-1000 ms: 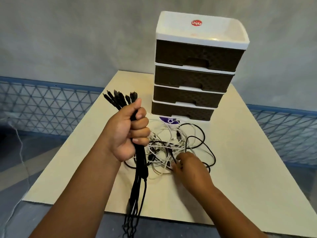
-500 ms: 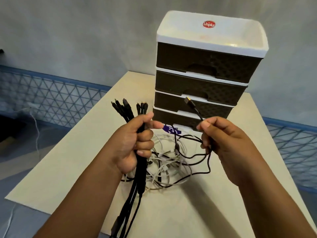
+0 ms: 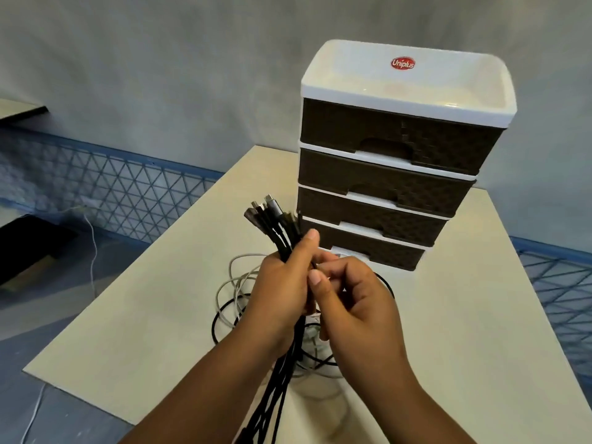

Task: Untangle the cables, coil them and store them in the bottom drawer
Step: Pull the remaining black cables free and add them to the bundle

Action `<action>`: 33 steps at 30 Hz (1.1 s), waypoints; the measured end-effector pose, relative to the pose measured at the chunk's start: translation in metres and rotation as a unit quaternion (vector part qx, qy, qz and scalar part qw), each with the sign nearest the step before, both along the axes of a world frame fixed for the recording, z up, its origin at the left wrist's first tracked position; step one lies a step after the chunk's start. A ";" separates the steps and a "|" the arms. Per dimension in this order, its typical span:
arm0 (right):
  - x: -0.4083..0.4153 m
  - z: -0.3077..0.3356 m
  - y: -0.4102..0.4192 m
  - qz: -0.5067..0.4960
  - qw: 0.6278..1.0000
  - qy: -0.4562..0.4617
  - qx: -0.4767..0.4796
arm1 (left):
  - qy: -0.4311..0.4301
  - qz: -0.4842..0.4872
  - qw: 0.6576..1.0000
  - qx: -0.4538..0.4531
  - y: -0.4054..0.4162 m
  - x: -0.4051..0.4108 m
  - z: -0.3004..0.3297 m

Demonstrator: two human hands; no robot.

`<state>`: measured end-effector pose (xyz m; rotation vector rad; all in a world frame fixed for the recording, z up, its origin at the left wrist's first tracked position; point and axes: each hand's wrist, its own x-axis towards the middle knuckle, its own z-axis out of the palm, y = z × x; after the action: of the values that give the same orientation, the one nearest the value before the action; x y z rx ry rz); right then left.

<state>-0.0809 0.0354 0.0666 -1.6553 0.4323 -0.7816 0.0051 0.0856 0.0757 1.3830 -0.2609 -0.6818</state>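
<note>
My left hand grips a bundle of black cables, plug ends fanning up above the fist, the rest hanging down past the table's front edge. My right hand is pressed against the left, fingers curled, pinching a thin black cable end into that bundle; the exact contact is hidden between the hands. A tangle of white and black cables lies on the table under both hands. Behind stands the drawer unit, its brown bottom drawer closed.
The cream table has its left and front edges close by. A white cord runs along the floor at left, in front of a blue lattice wall strip.
My right hand has carried the black cable end leftward and joined it to the bundle in my left hand. The view has shifted, so the drawer unit sits further right.
</note>
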 end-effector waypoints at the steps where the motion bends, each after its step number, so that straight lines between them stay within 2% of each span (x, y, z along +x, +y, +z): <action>1: -0.002 -0.003 0.001 0.003 1.000 0.002 -0.015 | 0.003 0.025 1.000 0.005 -0.001 0.003 0.000; 4: -0.013 -0.017 0.004 0.018 0.999 0.026 -0.040 | 0.020 0.079 0.997 -0.004 -0.002 0.017 0.000; 9: -0.033 -0.059 0.012 0.121 0.980 0.118 -0.105 | 0.153 0.075 0.973 -0.153 0.003 0.040 0.000; 12: -0.045 -0.074 0.008 0.183 0.961 0.157 -0.136 | 0.176 0.057 0.960 -0.208 0.006 0.048 0.001; 15: -0.048 -0.082 -0.012 0.160 0.959 0.127 -0.194 | 0.194 0.022 0.957 -0.214 0.007 0.051 0.005; 18: -0.045 -0.087 -0.035 0.079 0.976 0.089 -0.182 | 0.228 -0.043 0.938 -0.256 0.009 0.055 0.010; 20: -0.049 -0.087 -0.052 0.059 0.978 0.111 -0.165 | 0.220 -0.061 0.938 -0.262 0.013 0.061 0.011; 21: -0.053 -0.086 -0.059 0.086 0.975 0.147 -0.144 | 0.215 -0.067 0.938 -0.264 0.017 0.064 0.013; 23: -0.065 -0.089 -0.073 0.190 0.940 0.251 -0.130 | 0.209 -0.072 0.935 -0.276 0.024 0.070 0.019; 25: -0.076 -0.104 -0.083 0.227 0.889 0.317 -0.238 | 0.207 -0.074 0.931 -0.291 0.032 0.076 0.025; 26: -0.078 -0.107 -0.084 0.216 0.880 0.311 -0.287 | 0.204 -0.074 0.930 -0.297 0.035 0.079 0.028; 31: -0.068 -0.074 -0.099 0.059 0.916 0.200 -0.342 | 0.186 -0.060 0.936 -0.293 0.047 0.085 0.033; 33: -0.062 -0.039 -0.104 -0.008 0.904 0.217 -0.368 | 0.171 -0.058 0.944 -0.275 0.046 0.082 0.035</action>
<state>-0.1426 -0.0688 0.0279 -2.5629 0.4901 -0.6116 0.0876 0.1317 0.1111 0.7054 -0.2332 -0.8550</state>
